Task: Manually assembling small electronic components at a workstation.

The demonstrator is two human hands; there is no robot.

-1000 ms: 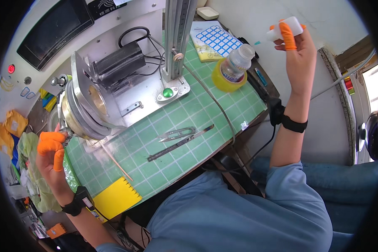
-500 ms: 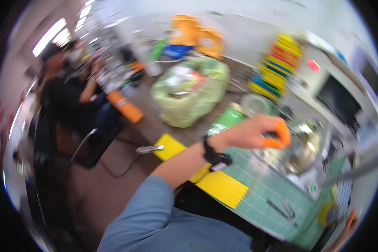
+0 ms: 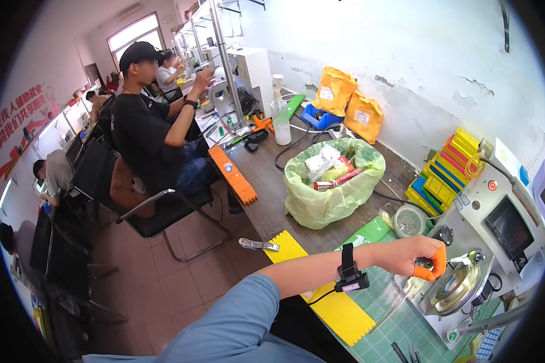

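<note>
My left arm in a blue sleeve reaches right across the bench, a black strap with a small box around its wrist. Orange covers sit on the fingertips of my left hand [image 3: 413, 257]. Its thumb and fingers are closed around something small and dark that I cannot make out. Just beyond the fingers is a round, shiny metal wheel [image 3: 457, 290] on a white machine [image 3: 493, 202] with a dark screen. Below the hand lies a green gridded cutting mat [image 3: 375, 296]. Beside it stands a round bowl [image 3: 409, 222] of small pale bits. My right hand is out of sight.
A bin lined with a pale green bag [image 3: 327, 206] holds rubbish. Yellow toothed strips [image 3: 339, 311] edge the bench front; tweezers-like tools [image 3: 406, 354] lie low on the mat. Stacked coloured trays [image 3: 442, 175] stand by the wall. A co-worker [image 3: 145, 121] sits on the left.
The view has swung toward the left, so more of the room shows and the bench sits lower. My left hand stays closed near the wheel. An orange-tipped right hand at the lower right has left view.
</note>
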